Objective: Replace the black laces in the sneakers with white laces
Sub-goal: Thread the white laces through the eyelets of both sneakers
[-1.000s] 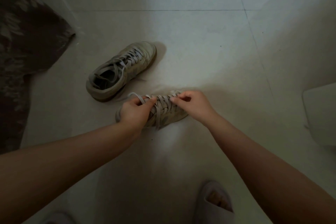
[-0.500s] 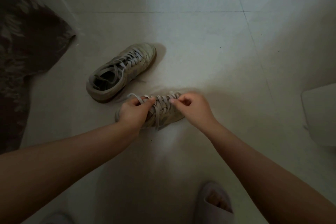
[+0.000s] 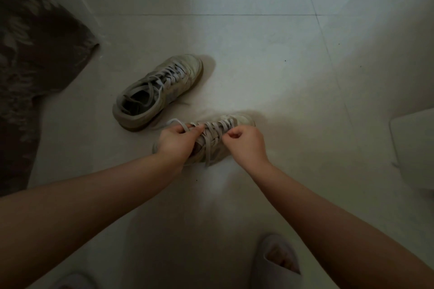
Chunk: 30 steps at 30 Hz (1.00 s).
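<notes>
While both forearms reach forward and down from the lower corners of the head view, the left hand (image 3: pixel 175 142) curls round the collar end of the near sneaker (image 3: pixel 220 141), its thumb and fingers pinching a loop of the white lace (image 3: pixel 212 131) that arcs up past the knuckles. The right hand (image 3: pixel 246 144) sits just beside it on the other side of the lacing, fingers curled in, fingertips pinching a crossing of that same lace near the toe end. One loose lace tail hangs down the shoe's near side. Two sneakers lie on the floor: the near one on its side between the hands, and a second sneaker (image 3: pixel 157 91) upright just behind it and to the left, toe pointing up and right, already laced in pale lace. Two pale slippers show at the bottom edge, the right slipper (image 3: pixel 273 263) with toes visible, the left slipper (image 3: pixel 70 281) barely in view. Everything rests on a pale tiled floor (image 3: pixel 258 54) in dim light, with a dark patterned cloth (image 3: pixel 25 73) at the left edge and a white rounded object (image 3: pixel 415 148) at the right.
</notes>
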Tool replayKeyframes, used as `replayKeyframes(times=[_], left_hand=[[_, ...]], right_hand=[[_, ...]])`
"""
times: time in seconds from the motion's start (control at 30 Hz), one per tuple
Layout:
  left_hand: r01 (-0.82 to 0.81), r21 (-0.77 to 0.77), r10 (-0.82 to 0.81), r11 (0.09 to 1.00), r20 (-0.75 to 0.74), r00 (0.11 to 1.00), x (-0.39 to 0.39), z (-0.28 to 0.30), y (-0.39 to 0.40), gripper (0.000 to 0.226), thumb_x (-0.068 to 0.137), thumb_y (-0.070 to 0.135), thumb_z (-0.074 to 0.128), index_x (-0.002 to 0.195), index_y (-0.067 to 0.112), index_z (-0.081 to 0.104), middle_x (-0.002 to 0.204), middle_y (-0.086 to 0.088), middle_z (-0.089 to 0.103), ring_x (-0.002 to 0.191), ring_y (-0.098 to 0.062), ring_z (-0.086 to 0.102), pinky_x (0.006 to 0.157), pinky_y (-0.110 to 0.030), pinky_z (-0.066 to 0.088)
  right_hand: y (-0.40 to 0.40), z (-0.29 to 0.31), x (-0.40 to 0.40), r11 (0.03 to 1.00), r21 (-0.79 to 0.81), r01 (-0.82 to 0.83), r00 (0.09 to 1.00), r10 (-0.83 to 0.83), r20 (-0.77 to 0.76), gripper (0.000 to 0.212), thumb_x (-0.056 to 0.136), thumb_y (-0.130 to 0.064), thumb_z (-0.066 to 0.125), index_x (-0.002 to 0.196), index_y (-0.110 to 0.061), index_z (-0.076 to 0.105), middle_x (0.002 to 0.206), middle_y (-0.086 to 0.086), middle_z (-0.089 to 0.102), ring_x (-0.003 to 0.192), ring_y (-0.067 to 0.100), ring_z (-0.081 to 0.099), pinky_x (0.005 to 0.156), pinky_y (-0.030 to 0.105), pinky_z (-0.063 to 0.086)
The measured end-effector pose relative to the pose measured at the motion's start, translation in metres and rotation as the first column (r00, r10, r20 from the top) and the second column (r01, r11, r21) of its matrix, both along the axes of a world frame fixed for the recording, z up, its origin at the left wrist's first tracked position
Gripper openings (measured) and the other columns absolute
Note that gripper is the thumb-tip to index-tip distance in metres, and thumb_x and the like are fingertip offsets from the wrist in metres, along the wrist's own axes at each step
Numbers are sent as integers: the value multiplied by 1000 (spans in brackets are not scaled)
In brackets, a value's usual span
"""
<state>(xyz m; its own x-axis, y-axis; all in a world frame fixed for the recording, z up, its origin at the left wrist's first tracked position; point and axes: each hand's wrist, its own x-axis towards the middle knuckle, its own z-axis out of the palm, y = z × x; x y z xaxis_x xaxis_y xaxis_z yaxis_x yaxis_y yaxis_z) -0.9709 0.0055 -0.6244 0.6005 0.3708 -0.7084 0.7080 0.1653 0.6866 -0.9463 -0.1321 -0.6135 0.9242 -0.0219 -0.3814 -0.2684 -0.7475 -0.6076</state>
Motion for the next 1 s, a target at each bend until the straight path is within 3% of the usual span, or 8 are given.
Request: replayKeyframes(times=[0.1,0.27,0.37,0.53,0.7,0.87,0.93,1.0], left_hand=[[1,-10,-1,1000,-10,1000,2,0,2,13,79,29,74,71,21,68,80,-5,71,84,-25,68,86,-42,55],[5,-76,-8,997,-29,1000,9,1,10,11,79,29,75,80,19,71,90,-7,72,89,-25,68,87,-39,55],[25,-64,-26,998,-8,1000,3,-2,6,12,77,31,76,75,20,72,82,-6,72,84,-25,68,86,-42,55],[26,-61,-27,998,-17,999,2,-5,6,13,73,34,78,70,23,73,83,-5,73,85,-25,69,88,-47,54],[31,-41,-32,999,-10,999,0,-7,6,13,70,38,79,67,27,74,82,-4,73,86,-25,69,86,-47,55],[12,-95,-12,995,-1,1000,2,-1,3,10,79,27,75,77,18,71,88,-9,72,86,-24,68,86,-41,55],[6,-129,-6,992,-1,1000,3,2,3,7,82,23,73,81,16,70,92,-11,71,83,-23,67,82,-36,56],[19,-134,-20,991,-1,1000,3,1,4,8,81,23,73,83,16,71,91,-11,72,81,-23,68,81,-35,56]], right_hand=[[3,2,7,993,-49,-105,986,98,-134,32,84,-21,59,54,-9,57,49,3,46,47,15,43,49,25,31],[-8,4,16,868,412,277,904,-89,-419,34,91,-7,51,58,-13,50,58,1,43,51,10,42,62,25,44],[-16,-2,13,948,305,86,950,15,-313,29,91,-12,54,62,-17,52,59,-2,48,56,10,47,57,22,41],[-19,-7,7,979,87,-185,969,167,181,10,84,-20,66,75,-17,64,68,-7,53,62,5,48,60,18,37],[-8,-4,10,957,-117,-265,961,273,50,22,83,-22,61,67,-7,65,66,7,63,65,24,58,59,31,46],[-3,-1,15,985,148,-84,975,112,-194,28,87,-16,57,61,-6,58,56,4,43,54,15,39,53,27,27],[-5,-3,15,903,401,156,943,-15,-332,32,90,-11,54,59,-14,48,56,0,35,53,12,32,53,27,23],[-10,-5,14,821,489,294,900,-67,-430,32,90,-7,53,60,-15,46,59,0,37,54,12,32,52,26,23]])
